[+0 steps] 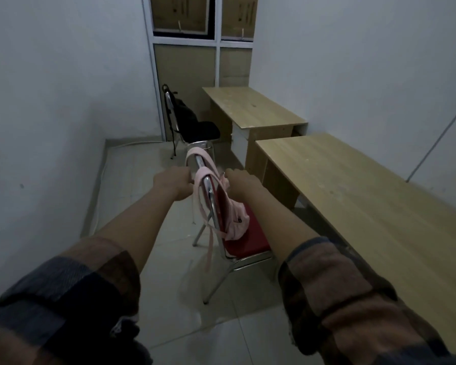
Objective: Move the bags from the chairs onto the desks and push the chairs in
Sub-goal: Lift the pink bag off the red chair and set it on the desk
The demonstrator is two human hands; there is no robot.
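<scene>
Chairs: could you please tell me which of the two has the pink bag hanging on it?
The red-seated chair nearest the hands carries the pink bag; the black-seated chair farther back holds a black bag.

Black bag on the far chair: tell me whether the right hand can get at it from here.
Probably not from here. The right hand is at the pink bag on the red chair, and the black bag sits well beyond it. The floor between looks free, so walking closer should do.
</scene>
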